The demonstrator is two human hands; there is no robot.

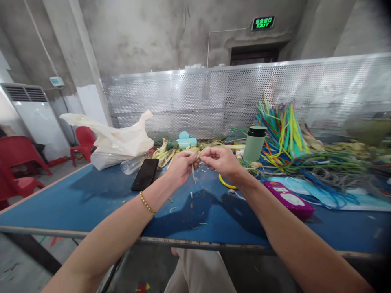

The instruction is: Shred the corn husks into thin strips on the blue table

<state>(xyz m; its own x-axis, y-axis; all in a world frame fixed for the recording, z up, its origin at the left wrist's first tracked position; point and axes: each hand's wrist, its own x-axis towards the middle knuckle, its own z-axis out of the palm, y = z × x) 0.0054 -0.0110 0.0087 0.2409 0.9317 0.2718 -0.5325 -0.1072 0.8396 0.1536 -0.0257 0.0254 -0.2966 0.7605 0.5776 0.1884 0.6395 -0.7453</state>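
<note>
Above the middle of the blue table (91, 203), my left hand (181, 167) and my right hand (222, 162) meet with fingertips pinched together. Between them is a thin, pale strip (194, 174) that looks like corn husk, one end dangling below my left fingers. The fingers cover most of it. Small scraps lie on the table beneath. Behind my hands are dry husks (163, 154) and a light blue cylindrical object (187, 142). A yellow ring (226, 182) rests just below my right hand.
To the left are a black phone (146, 174), a clear bottle (132, 165) and a white plastic bag (122, 140). On the right stand a green tumbler (255, 144), a purple box (288, 199) and heaped coloured strips (287, 130). A perforated metal panel (183, 97) backs the table.
</note>
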